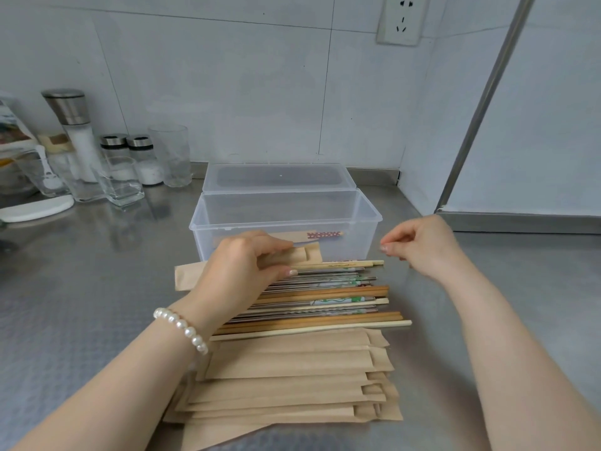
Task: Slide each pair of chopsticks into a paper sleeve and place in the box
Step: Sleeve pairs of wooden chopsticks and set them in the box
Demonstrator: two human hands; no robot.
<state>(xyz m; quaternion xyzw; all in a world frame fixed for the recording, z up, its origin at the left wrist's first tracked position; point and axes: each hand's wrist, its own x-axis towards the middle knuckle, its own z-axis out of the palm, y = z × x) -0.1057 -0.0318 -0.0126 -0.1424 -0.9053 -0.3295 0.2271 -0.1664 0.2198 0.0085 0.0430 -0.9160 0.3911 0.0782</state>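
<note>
A clear plastic box (367, 209) stands open on the steel counter, its lid tipped back. Inside lies one sleeved pair of chopsticks (320, 235) with red patterned ends showing. In front of the box lies a row of several loose chopsticks (341, 301), wooden, metal and printed. My left hand (242, 271) grips a brown paper sleeve (185, 275) over the left part of that row. My right hand (422, 244) hovers above the chopsticks' right ends, fingers loosely curled, holding nothing. A pile of empty paper sleeves (292, 379) lies nearest to me.
Salt grinder (76, 131), two shakers (130, 154) and several glasses (120, 180) crowd the back left, with a white board (35, 208). A tiled wall with a socket (401, 19) is behind; a metal-framed panel (481, 102) closes the right.
</note>
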